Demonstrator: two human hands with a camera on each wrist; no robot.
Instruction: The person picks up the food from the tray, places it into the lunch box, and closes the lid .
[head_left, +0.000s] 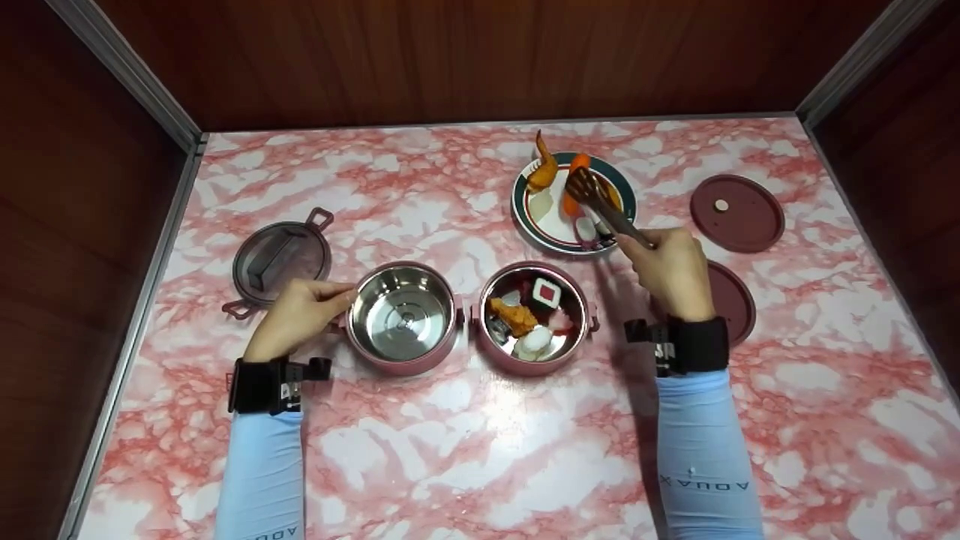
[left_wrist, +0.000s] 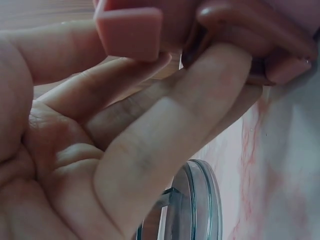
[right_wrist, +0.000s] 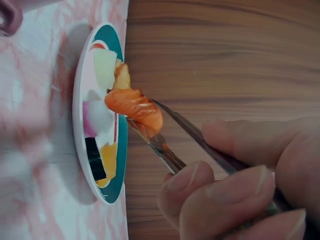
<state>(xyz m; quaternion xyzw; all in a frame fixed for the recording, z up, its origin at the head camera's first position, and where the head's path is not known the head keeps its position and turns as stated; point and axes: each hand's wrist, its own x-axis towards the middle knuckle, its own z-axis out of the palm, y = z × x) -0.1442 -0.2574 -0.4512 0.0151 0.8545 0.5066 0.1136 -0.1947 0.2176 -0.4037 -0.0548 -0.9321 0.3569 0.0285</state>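
Note:
My left hand (head_left: pixel 296 315) grips the side handle (left_wrist: pixel 260 30) of the left pink pot (head_left: pixel 405 366), whose shiny steel inside shows. Right beside it stands a second pink pot (head_left: pixel 529 367) holding several food pieces, among them a sushi roll (head_left: pixel 546 292) and a fried piece (head_left: pixel 514 319). My right hand (head_left: pixel 671 270) holds brown tongs (head_left: pixel 615 219) over a green-rimmed plate (head_left: pixel 625 180). Between the tong tips is an orange, sausage-like piece (right_wrist: pixel 135 110). On the plate lie a fried chicken wing (head_left: pixel 541 176), a pale slice (right_wrist: pixel 104 69) and other food pieces.
At the left lies a clear lid (head_left: pixel 289 255) with a dark rim and two side handles. Two round dusky-pink lids lie at the right, one lid (head_left: pixel 739 214) farther back and the other lid (head_left: pixel 739 304) partly under my right wrist. Wooden walls (head_left: pixel 495 60) enclose the marbled table.

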